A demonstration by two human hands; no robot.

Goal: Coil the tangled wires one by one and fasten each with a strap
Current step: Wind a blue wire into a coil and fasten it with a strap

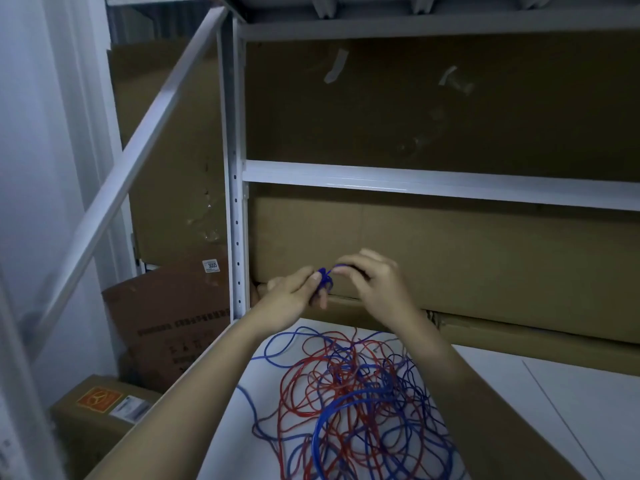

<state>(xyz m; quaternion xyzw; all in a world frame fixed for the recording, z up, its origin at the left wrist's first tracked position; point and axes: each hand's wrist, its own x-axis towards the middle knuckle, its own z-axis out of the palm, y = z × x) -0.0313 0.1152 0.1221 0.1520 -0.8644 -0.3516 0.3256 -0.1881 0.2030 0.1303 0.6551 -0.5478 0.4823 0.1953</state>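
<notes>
A white shelf rack full of big brown cardboard boxes stands at the far side of a dim room. Near the person is a white desk.

On the desk lies a big messy pile of red and blue wires. They cross over each other in many loops. No neat coil with a strap on it can be seen on the desk, so most of the job looks still to do.

Both hands are held up above the far end of the pile. The left hand has its fingers curled around a small bunch of blue wire. The right hand is just beside it, and its fingertips pinch the blue piece that sticks out toward the right. It is too small and blurry to tell if this is a wire end or a strap.

My guess is that the first blue wire is only being started. The whole pile must still be pulled apart, coiled and tied.
</notes>
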